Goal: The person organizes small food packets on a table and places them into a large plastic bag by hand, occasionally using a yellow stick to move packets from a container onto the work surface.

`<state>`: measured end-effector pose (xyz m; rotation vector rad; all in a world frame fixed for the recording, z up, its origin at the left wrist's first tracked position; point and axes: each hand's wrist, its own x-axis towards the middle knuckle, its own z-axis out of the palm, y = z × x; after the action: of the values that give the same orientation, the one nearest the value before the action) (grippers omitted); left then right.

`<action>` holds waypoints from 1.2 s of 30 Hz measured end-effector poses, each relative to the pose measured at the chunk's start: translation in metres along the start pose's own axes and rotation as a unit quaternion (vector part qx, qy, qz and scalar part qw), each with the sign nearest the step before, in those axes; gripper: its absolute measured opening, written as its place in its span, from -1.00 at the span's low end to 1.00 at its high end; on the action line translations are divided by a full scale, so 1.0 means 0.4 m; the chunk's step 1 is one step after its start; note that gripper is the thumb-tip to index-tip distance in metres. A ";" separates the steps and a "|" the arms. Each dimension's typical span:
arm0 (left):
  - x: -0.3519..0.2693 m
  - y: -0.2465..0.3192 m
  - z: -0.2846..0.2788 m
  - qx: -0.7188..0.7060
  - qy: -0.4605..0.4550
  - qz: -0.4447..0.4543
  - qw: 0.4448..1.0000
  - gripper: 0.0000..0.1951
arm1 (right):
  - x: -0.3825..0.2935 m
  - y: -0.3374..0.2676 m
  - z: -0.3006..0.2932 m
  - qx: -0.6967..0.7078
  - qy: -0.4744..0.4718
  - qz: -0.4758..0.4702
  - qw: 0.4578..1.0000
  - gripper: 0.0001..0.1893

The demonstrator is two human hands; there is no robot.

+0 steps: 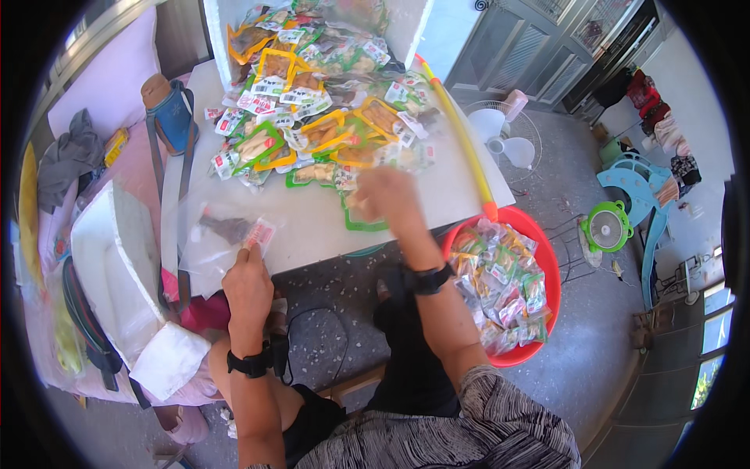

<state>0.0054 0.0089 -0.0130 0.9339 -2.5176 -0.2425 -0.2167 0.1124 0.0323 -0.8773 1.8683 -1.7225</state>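
Note:
My left hand (pixel 249 287) pinches the corner of a clear plastic bag (pixel 202 246) at the near left of the white tabletop (pixel 310 234). Inside or under this bag lies a small sealed packet (pixel 225 227) with dark contents and a red and white label. My right hand (pixel 387 196) is blurred by motion, over the near edge of a pile of packets. A green-edged packet (pixel 358 223) lies beneath it; whether the fingers hold anything cannot be told. Yellow-edged packets (pixel 319 132) and other green-edged packets (pixel 255 146) are heaped farther back, spilling from a white foam box (pixel 220 35).
A red tub (pixel 554 305) full of packets stands right of the table. A yellow tube with orange ends (pixel 463 129) lies along the table's right edge. At the left are a blue bottle carrier (pixel 174 120) and a white foam piece (pixel 111 252). Fans stand beyond the tub.

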 end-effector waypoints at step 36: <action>0.012 0.011 0.006 -0.137 0.117 -0.011 0.984 -0.96 | -0.126 -0.049 -0.177 0.222 0.038 0.100 0.969 -0.80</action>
<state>-0.0015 0.0090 -0.0121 0.8269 -2.1931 -0.4478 -0.2284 0.1977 0.0553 -0.4382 1.4636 -1.9526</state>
